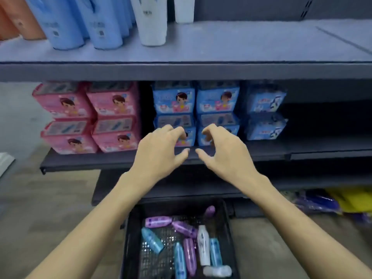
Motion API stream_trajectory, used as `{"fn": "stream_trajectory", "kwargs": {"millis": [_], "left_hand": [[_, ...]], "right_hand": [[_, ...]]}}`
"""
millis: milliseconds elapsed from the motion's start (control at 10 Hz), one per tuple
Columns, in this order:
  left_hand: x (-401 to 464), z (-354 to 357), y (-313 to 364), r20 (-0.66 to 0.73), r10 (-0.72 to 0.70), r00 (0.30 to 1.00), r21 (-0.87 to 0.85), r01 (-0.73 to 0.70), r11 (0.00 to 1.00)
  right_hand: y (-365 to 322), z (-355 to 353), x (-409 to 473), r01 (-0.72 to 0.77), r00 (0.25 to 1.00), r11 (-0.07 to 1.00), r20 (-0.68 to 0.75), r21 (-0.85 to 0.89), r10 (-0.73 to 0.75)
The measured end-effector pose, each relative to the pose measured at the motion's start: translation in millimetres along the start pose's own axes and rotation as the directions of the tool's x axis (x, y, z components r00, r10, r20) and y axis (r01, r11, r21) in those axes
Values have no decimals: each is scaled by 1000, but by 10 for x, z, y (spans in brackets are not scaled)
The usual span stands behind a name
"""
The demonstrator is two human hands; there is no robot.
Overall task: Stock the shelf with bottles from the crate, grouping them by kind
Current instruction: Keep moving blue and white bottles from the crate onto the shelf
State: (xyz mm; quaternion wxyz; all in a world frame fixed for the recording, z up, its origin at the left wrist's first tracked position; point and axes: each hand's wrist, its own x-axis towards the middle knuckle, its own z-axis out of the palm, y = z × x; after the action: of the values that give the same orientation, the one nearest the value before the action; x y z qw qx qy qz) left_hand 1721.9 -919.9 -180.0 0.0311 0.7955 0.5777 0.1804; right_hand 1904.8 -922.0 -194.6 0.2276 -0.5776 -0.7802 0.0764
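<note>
Both hands are hovering side by side in front of the middle shelf (100, 161), above the black crate (130, 238) that is sitting on the floor below. The left hand (161, 152) is holding nothing, its fingers loosely curled and thumb pointing right; the right hand (223, 152) is mirroring it, equally empty, with the two thumbs nearly meeting but not touching. In the crate, small bottles are lying jumbled on their sides: purple bottles (159, 221), light blue bottles (152, 239) and white bottles (203, 245), some overlapping. On the top shelf (241, 45), larger bottles are already standing grouped: orange bottles (22, 19) at the far left, then tall blue bottles (104, 23), then tall white bottles (151, 21), with the right part of that board lying bare. Behind the hands, on the middle shelf, pink packs (112, 101) are sitting stacked two high at the left, blue packs (174, 101) with a cartoon face in the centre, and darker blue packs (265, 101) at the right; the fingers are partly covering the lower blue packs. Yellow and blue goods (342, 202) are lying blurred at the lower right. Printing is showing on the bottles and packs, but it is too blurred to read.
</note>
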Motion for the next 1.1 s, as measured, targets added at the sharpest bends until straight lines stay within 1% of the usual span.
{"fn": "stream_trajectory", "kwargs": {"millis": [100, 200, 300, 400, 500, 600, 700, 800, 900, 1000, 1100], "left_hand": [[-188, 627, -121, 132, -46, 990, -37, 52, 998], [-464, 1260, -252, 270, -102, 957, -63, 123, 990], [-862, 2027, -432, 429, -170, 887, -81, 225, 971], [-1326, 2783, -605, 579, -216, 786, -63, 307, 950], [-1749, 3461, -718, 680, -238, 693, -47, 365, 930], [-2070, 4054, -723, 748, -222, 626, -46, 382, 923], [-2235, 4540, -676, 803, -196, 562, -48, 389, 920], [-2333, 4959, -625, 840, -188, 509, -42, 407, 913], [-2398, 5310, -576, 872, -164, 461, -31, 387, 922], [-2483, 5558, -542, 894, -122, 432, -31, 331, 943], [-2649, 5807, -545, 926, 31, 376, -169, 337, 926]], "right_hand": [[260, 598, -227, -86, 990, 996, 110, 19, 84], [517, 1170, -518, -209, 951, 978, 237, 20, 198], [887, 1905, -930, -353, 858, 935, 389, -29, 336], [1298, 2685, -1429, -497, 722, 866, 525, -60, 451], [1666, 3365, -1873, -599, 532, 782, 644, -174, 551], [1946, 3941, -2267, -630, 335, 711, 718, -311, 610], [2152, 4359, -2556, -593, 219, 709, 771, -382, 598], [2310, 4714, -2718, -595, 203, 724, 806, -350, 556], [2378, 5081, -2720, -677, 264, 691, 791, -255, 552], [2356, 5476, -2563, -744, 313, 618, 685, -254, 658], [2411, 5946, -2533, -783, 257, 547, 647, -297, 718]]}}
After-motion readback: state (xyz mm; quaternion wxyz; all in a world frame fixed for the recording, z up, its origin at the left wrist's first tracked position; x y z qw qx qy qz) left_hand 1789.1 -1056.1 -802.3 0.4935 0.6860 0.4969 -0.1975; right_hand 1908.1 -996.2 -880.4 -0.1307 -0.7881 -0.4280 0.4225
